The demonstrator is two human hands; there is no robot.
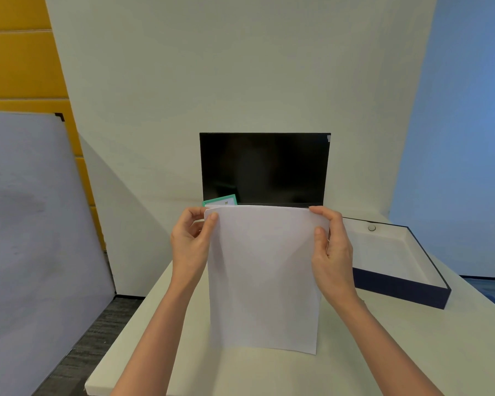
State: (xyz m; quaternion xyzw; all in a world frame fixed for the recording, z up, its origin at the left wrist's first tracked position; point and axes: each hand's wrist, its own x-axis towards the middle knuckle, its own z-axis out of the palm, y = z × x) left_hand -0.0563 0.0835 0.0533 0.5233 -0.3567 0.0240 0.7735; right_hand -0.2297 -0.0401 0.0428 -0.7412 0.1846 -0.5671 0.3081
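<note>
Table [383, 352], near edge: the paper [263, 281] stands upright on it, bottom edge on the tabletop, face toward you. A second layer shows along its top edge; I cannot tell whether that is a fold or another sheet.

Your left hand [190, 241] pinches the top left corner, thumb in front and fingers curled behind. Your right hand [333, 247] pinches the top right corner the same way. Both grips are clamped on the paper.

Step, as I read it: you are squaring the paper on end before setting it down. The next move calls for level pinches and a slow lowering so the bottom edge does not skid. If it goes to the box, lift it over the near wall.

Box [400, 290], to your right, past the right hand: open, dark blue outside, white inside. It holds one small round grey thing [371, 228] near the far wall. The paper is not in it.

Farther off: a green card [222, 200] peeks over the paper's top left, with a dark screen [265, 167] behind.
</note>
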